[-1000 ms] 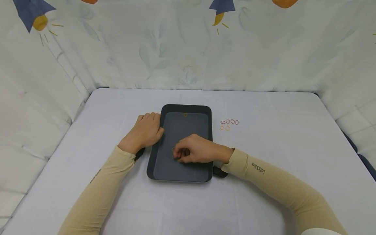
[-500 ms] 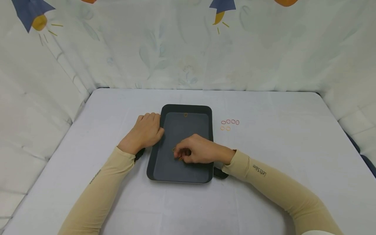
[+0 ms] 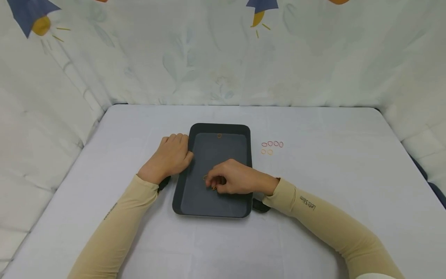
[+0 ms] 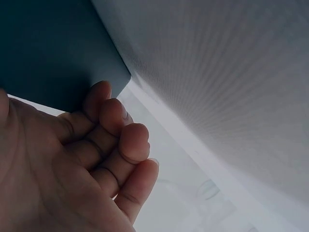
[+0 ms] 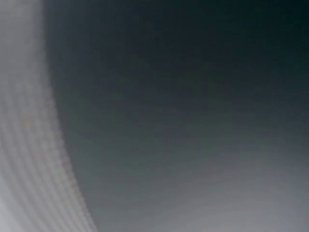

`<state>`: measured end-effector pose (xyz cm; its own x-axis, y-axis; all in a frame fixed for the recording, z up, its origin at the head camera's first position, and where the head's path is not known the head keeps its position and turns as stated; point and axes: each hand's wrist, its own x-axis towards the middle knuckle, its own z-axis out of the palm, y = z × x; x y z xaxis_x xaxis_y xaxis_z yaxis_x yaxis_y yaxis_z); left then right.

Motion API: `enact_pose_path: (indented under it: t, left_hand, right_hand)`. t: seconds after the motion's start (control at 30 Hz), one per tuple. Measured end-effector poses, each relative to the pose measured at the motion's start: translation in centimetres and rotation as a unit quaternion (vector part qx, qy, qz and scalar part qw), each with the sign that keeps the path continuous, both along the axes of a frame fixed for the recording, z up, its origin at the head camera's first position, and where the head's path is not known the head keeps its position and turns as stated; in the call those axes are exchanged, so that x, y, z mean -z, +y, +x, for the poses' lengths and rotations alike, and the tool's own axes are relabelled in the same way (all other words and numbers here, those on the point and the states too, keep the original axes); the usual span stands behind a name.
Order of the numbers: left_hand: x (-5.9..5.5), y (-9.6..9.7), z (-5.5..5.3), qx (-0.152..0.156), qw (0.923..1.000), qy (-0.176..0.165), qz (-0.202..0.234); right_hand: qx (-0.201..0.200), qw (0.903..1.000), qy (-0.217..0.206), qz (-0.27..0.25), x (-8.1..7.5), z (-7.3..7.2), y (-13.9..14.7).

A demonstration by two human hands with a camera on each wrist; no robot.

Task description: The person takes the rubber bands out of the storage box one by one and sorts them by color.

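In the head view my left hand [image 3: 170, 157] holds the left side of a dark grey baking tray [image 3: 216, 207], its thumb at the rim. The left wrist view shows its curled fingers [image 4: 134, 140] against the tray's outer wall. Over the tray's lower middle, my right hand [image 3: 231, 178] pinches a small orange rubber band [image 3: 214, 188] between thumb and fingers. A second thin yellowish band [image 3: 204, 178] lies beside the index finger, partly hidden by it. Another orange band [image 3: 219, 135] rests near the tray's far end. The right wrist view is blurred and shows no fingers.
Right of the tray, several red rubber bands [image 3: 270, 143] lie in a row on the white tablecloth [image 3: 313, 155], with two orange bands [image 3: 270, 152] just below. A patterned white curtain [image 3: 223, 58] stands behind the table.
The orange band shows more upright between the right fingertips than one second ago. Both hands stay in nearly the same place; the whole view shifts slightly.
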<state>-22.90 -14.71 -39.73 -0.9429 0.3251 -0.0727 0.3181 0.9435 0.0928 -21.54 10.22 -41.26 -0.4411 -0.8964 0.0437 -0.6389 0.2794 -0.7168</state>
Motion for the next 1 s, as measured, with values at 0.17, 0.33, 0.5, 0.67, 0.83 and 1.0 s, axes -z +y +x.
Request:
enact_pose_path:
  t: [0.17,0.33,0.5,0.67,0.83,1.0]
  left_hand:
    - [-0.17,-0.06,-0.03,-0.001,1.0,-0.006,0.0]
    - [-0.06,-0.09,-0.07,-0.001,1.0,-0.006,0.002]
    - [0.09,-0.03,-0.15,0.001,1.0,-0.004,0.002]
    - [0.06,-0.06,-0.16,0.003,1.0,-0.002,0.001]
    - [0.02,-0.04,-0.11,0.004,1.0,0.0,0.003]
    - [0.02,-0.06,-0.07,0.005,1.0,0.001,0.005]
  right_hand:
    - [0.0,1.0,0.002,-0.007,-0.23,0.04,-0.09]
    - [0.001,0.9999,-0.006,-0.013,-0.21,-0.04,-0.06]
    - [0.003,0.9994,-0.02,-0.028,-0.16,-0.14,0.04]
    - [0.004,0.9981,-0.039,-0.047,-0.09,-0.16,0.08]
    - [0.006,0.9971,-0.049,-0.058,-0.02,-0.17,0.11]
    - [0.008,0.9971,-0.047,-0.06,-0.08,-0.17,0.11]
